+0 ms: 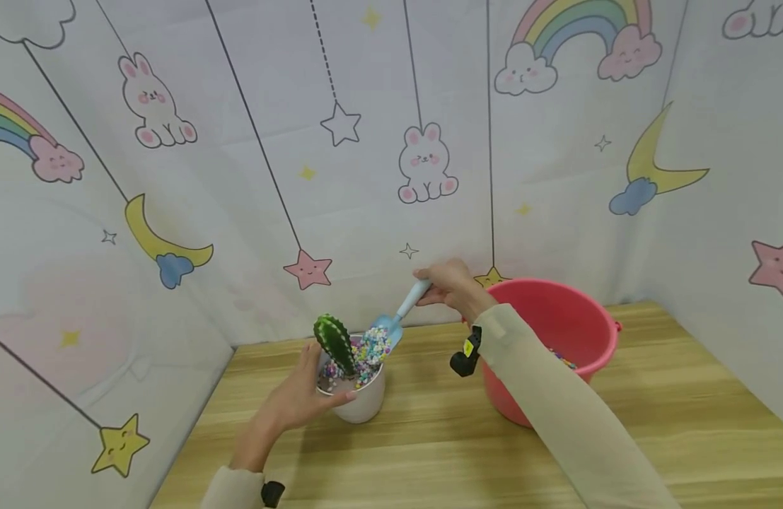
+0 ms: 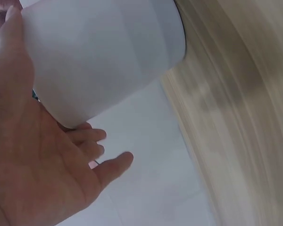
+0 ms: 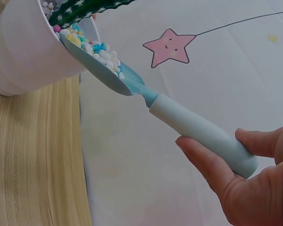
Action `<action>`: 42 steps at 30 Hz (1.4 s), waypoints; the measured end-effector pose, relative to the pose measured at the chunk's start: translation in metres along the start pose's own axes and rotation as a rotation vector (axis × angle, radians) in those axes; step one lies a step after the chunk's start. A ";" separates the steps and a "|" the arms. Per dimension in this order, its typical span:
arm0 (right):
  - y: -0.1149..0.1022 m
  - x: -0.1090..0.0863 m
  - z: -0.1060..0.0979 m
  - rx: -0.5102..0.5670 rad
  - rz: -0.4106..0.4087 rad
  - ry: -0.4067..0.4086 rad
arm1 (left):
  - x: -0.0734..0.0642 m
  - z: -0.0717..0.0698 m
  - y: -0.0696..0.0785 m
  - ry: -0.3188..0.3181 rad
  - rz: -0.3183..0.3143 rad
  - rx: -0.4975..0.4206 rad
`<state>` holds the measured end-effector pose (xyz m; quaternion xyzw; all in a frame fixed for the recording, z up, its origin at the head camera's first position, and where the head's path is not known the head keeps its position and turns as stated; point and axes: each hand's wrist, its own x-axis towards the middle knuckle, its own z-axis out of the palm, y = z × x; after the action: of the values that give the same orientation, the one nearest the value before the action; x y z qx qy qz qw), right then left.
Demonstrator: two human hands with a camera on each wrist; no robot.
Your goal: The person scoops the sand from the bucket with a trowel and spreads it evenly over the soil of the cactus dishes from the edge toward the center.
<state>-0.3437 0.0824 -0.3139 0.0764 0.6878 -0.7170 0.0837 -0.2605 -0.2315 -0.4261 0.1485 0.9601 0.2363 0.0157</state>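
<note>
A green cactus [image 1: 335, 344] stands in a white flowerpot [image 1: 361, 406] among colourful pebbles. My left hand [image 1: 299, 393] holds the flowerpot by its upper side, thumb at the near rim and fingers round the far side. In the left wrist view the flowerpot's wall [image 2: 108, 52] fills the upper part, and some fingertips stick out past it. My right hand [image 1: 453, 284] grips the pale blue handle of a small trowel [image 3: 198, 129]. The trowel's blade tilts down over the flowerpot's rim, loaded with white, blue and yellow pebbles [image 3: 101, 54].
A large pink-red bucket [image 1: 598, 357] stands on the wooden table [image 1: 429, 438] to the right, under my right forearm, with colourful pebbles [image 1: 561, 358] inside. A patterned white curtain [image 1: 378, 212] hangs close behind the table and along its sides.
</note>
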 end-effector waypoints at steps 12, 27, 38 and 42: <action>-0.001 -0.004 -0.002 -0.024 -0.033 -0.033 | -0.007 0.001 0.012 -0.011 -0.049 0.030; -0.001 -0.006 -0.004 -0.023 -0.051 -0.027 | 0.002 0.005 0.006 0.004 0.073 -0.055; -0.003 -0.011 -0.010 -0.016 -0.046 -0.008 | -0.008 0.004 0.028 0.021 -0.021 0.044; -0.004 -0.013 -0.010 -0.015 -0.055 -0.007 | 0.000 -0.002 0.018 0.002 0.113 -0.072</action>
<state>-0.3321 0.0930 -0.3080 0.0546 0.6946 -0.7142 0.0668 -0.2559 -0.2173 -0.4159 0.2015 0.9412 0.2712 0.0068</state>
